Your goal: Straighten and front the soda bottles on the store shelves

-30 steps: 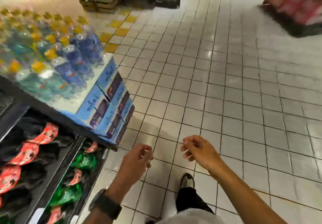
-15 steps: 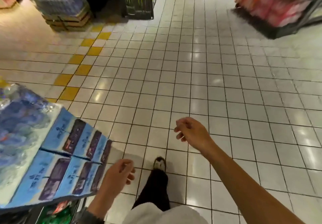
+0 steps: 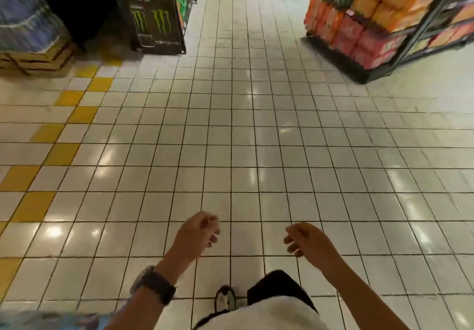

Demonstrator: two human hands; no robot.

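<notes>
Loosely curled and empty, our left hand [image 3: 197, 234] and right hand [image 3: 306, 241] hang over the tiled floor [image 3: 256, 150]; we should face the drinks rack [image 3: 420, 26] squarely before reaching.

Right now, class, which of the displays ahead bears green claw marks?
The black stand, left of the aisle; the blurred blue stack further left and the rack of orange and pink packs on the right bear none.

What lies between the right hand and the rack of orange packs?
Only bare white floor tiles separate the right hand from the rack of orange packs, per the head view.
</notes>
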